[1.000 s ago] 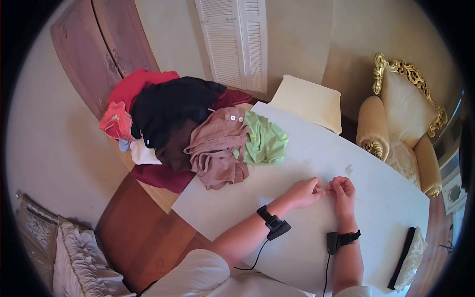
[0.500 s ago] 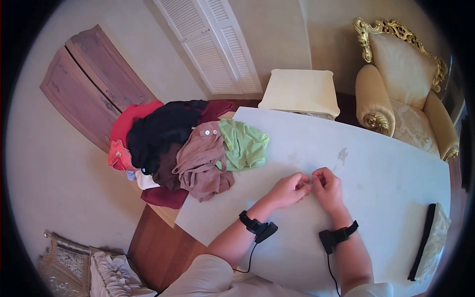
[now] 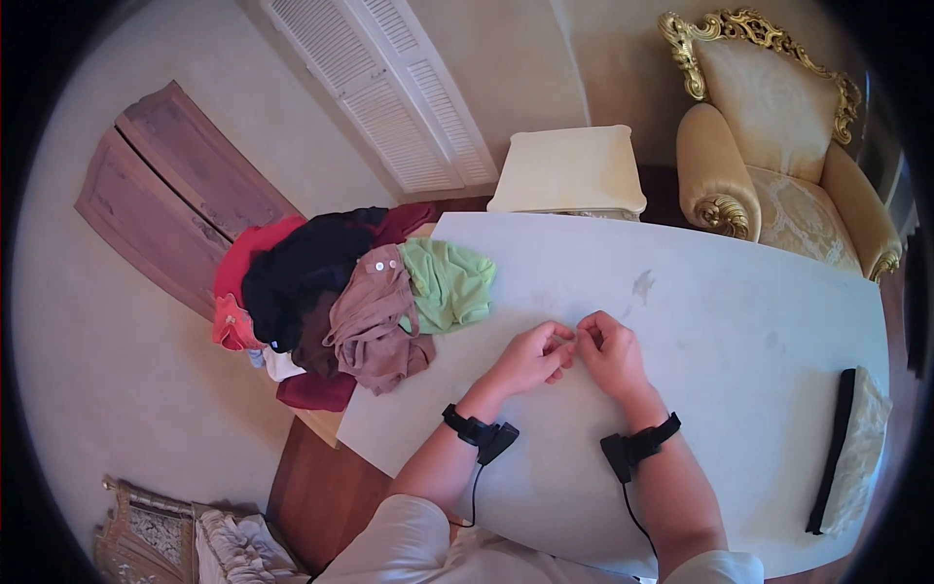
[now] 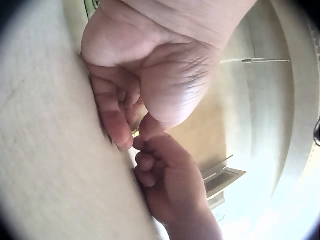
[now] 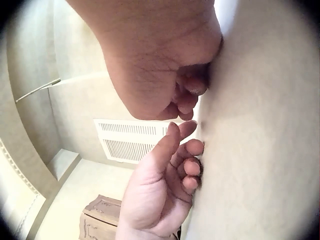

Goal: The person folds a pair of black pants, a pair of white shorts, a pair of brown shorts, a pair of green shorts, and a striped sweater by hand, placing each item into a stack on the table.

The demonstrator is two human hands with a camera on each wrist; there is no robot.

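Note:
Both bare hands are near the middle of the white table (image 3: 545,487), fingertips close to each other. My left hand (image 3: 534,356) has loosely bent fingers, its thumb and forefinger reaching toward the other hand. Opposite it, my right hand (image 3: 611,352) is curled loosely, thumb beside the forefinger. No object shows between them in the wrist views, where the left hand (image 5: 155,185) and right hand (image 4: 172,175) overlap at the tips. Left of the hands lies a heap of clothes: a light green garment (image 3: 448,284), a brown one with white buttons (image 3: 373,326) and a black one (image 3: 302,273).
Red cloth (image 3: 238,263) and a dark red piece (image 3: 316,389) belong to the same heap, at the table's left end. A folded black-and-pale item (image 3: 854,453) lies by the right edge. Beyond the table stand a cream side table (image 3: 569,170) and a gilded armchair (image 3: 778,127).
The head view has turned, so the table and clothes sit further left. The hands stay close together over the table, with only small finger movements.

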